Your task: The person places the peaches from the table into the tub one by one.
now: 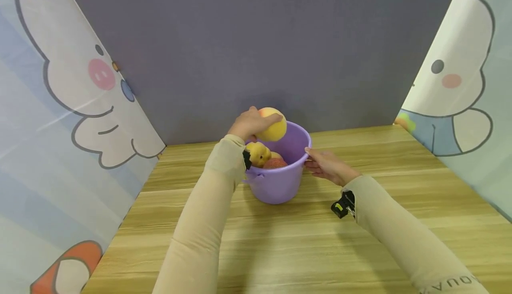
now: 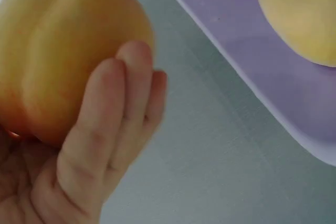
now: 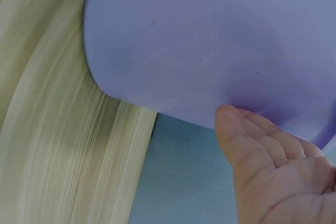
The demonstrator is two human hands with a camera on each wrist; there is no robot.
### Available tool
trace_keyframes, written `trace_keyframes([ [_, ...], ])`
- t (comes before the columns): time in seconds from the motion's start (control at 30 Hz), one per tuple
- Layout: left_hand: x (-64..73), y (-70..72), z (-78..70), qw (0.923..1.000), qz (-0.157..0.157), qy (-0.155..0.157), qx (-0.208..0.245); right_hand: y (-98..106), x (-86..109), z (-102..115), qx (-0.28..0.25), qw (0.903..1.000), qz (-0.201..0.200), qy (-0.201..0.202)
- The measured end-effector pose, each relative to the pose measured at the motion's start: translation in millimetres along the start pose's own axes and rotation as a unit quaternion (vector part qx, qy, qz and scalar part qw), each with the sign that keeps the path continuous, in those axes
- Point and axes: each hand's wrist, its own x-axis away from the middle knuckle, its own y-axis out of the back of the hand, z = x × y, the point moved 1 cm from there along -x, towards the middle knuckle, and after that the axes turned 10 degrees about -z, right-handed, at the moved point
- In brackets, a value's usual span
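A purple plastic bucket (image 1: 278,186) stands upright on the wooden table, seen from above in the head view. My left hand (image 1: 249,124) grips a yellow-orange peach (image 1: 276,130) over the bucket's back left rim. In the left wrist view the peach (image 2: 89,40) shows a deep crease, with fingers wrapped along one side. My right hand (image 1: 329,166) holds the bucket's right rim, thumb at the edge and fingers against the outer wall. Inside the bucket lie a lumpy yellow fruit (image 1: 257,152), a reddish rough-skinned fruit (image 1: 275,164) and another yellow piece, partly hidden.
The wood-grain table (image 1: 288,249) ends at a dark grey panel (image 1: 272,41) close behind the bucket. Cartoon-printed sheets hang on the left (image 1: 36,152) and right (image 1: 468,85). A small black device (image 1: 342,205) sits on my right wrist.
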Motion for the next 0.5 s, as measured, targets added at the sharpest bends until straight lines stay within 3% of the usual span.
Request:
trace_keyframes([
  [0.5, -10.4, -0.1, 6.6, 0.9998, 0.003, 0.011, 0.018, -5.0, -2.1, 0.9, -0.002, 0.9998, -0.016, -0.009],
])
